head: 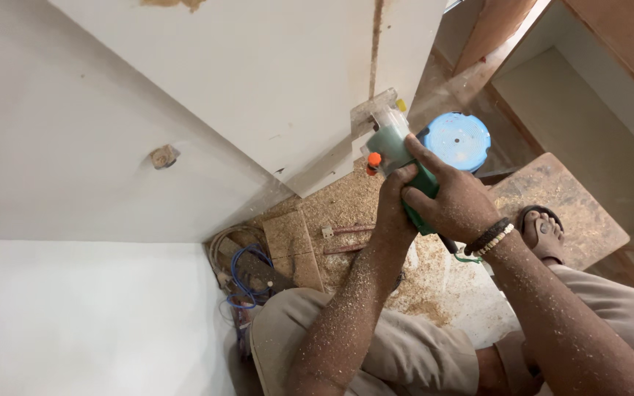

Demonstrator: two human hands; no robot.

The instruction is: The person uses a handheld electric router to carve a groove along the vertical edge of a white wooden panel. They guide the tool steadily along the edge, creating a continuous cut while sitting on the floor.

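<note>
Both sawdust-flecked forearms reach forward, the left hand and right hand wrapped tightly around a green power saw. The saw sits at the edge of a white board, beside a blue lid.

No packages, labels, signs or screens can be made out in this view.

Head view, steeply downward, close
</note>
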